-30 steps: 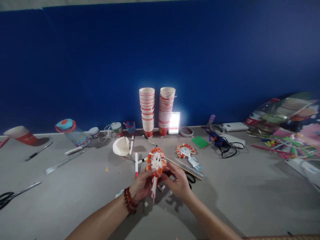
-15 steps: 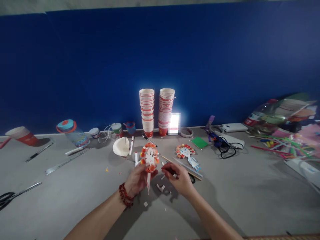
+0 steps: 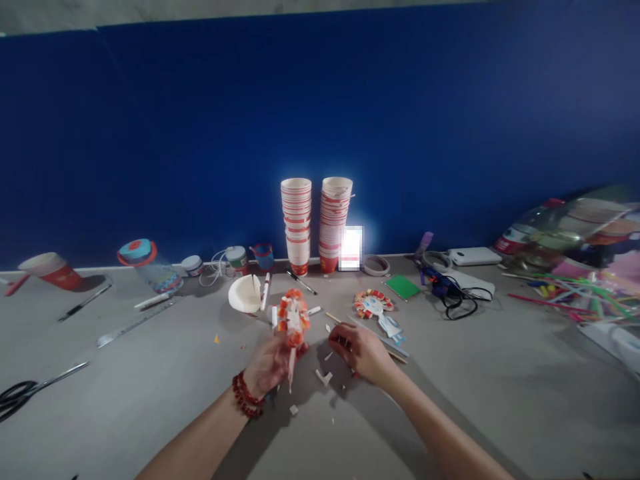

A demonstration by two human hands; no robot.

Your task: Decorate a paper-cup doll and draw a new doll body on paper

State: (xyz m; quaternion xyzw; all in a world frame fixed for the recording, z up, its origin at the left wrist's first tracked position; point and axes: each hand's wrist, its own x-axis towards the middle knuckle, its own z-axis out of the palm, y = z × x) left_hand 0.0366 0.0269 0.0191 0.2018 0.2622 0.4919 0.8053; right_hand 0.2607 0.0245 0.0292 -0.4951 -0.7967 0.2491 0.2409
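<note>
My left hand (image 3: pixel 273 365), with a beaded bracelet at the wrist, grips an orange-and-white fringed paper figure (image 3: pixel 294 315) upright, a pale strip hanging below it. My right hand (image 3: pixel 363 350) is just to the right, apart from the figure, its fingers curled together low over the table; whatever they hold, if anything, is hidden. White paper scraps (image 3: pixel 324 377) lie between the hands. Beyond my right hand rests a similar paper figure (image 3: pixel 374 304) with a drawn face and a pale blue body. Thin sticks (image 3: pixel 397 355) lie partly behind that hand.
Two stacks of paper cups (image 3: pixel 298 227) stand by the blue wall. A cut white cup piece (image 3: pixel 244 294) and markers (image 3: pixel 265 291) lie left of centre. Scissors (image 3: pixel 37 390), a ruler (image 3: pixel 133 323) and a bottle (image 3: pixel 150 267) are further left. Cables (image 3: pixel 453 293) and craft materials (image 3: pixel 570 297) crowd the right.
My left hand has drawn slightly left and down, turning the paper figure more edge-on. My right hand has shifted slightly right, away from it, its fingers still curled.
</note>
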